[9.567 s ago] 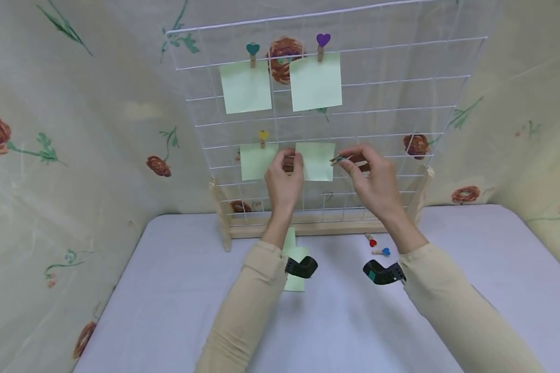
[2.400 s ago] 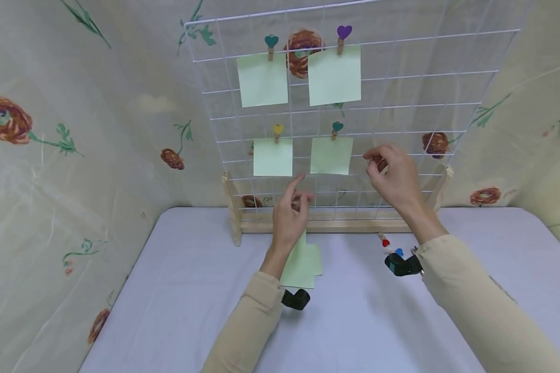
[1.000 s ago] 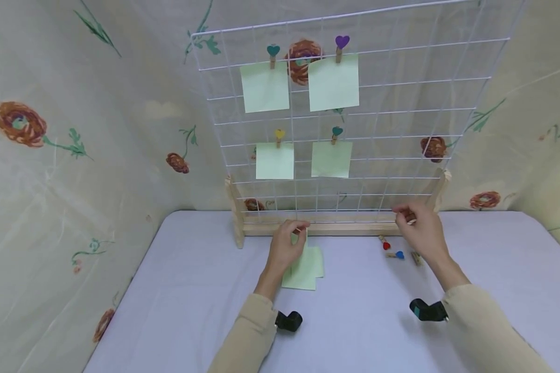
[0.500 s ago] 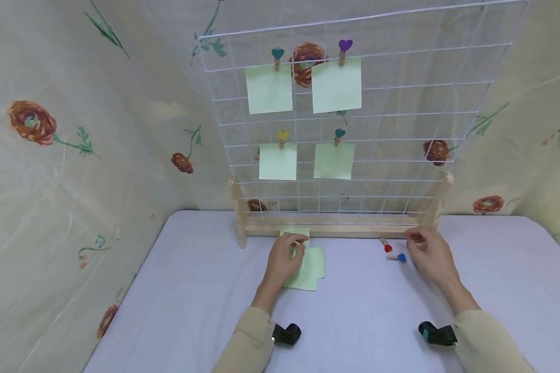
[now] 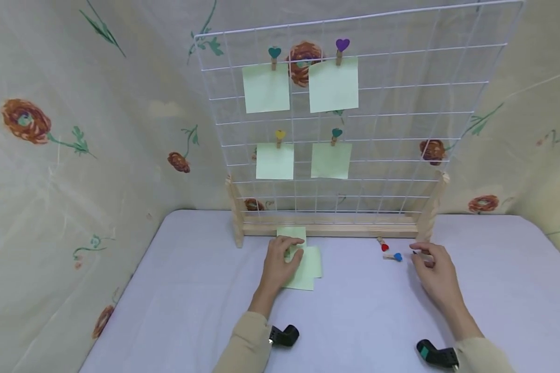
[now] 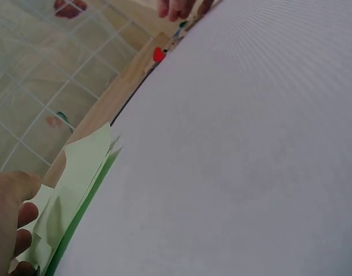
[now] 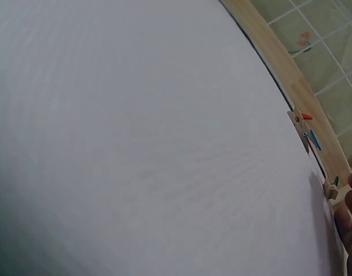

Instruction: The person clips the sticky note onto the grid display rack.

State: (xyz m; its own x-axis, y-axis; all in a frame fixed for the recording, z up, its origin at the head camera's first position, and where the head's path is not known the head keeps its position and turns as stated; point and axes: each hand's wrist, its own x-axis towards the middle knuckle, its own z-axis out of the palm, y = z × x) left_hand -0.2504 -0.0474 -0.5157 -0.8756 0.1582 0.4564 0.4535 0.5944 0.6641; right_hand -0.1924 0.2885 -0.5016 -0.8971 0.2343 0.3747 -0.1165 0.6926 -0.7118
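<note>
My left hand (image 5: 281,261) is over the pale green paper notes (image 5: 311,264) lying on the table, fingers loosely bent. In the left wrist view its fingers are beside the lifted edges of those notes (image 6: 78,167); contact is unclear. My right hand (image 5: 436,272) is low at the table's right, thumb and forefinger apart. A wooden clothespin with a green tip (image 7: 332,188) is by its fingertips in the right wrist view; the hand mostly covers it in the head view. Left of that hand lie a red-heart clothespin (image 5: 383,245) and a blue-heart clothespin (image 5: 394,257).
A white wire grid (image 5: 392,111) in a wooden stand (image 5: 350,229) stands behind. Heart clothespins hold up an upper left note (image 5: 266,90), an upper right note (image 5: 333,85), a lower left note (image 5: 274,161) and a lower right note (image 5: 331,161). White cloth covers the table (image 5: 354,311).
A teal-heart clothespin, earlier in my right hand, now holds the lower right note. Both hands have come down from the grid, left to the loose notes, right to the clothespins.
</note>
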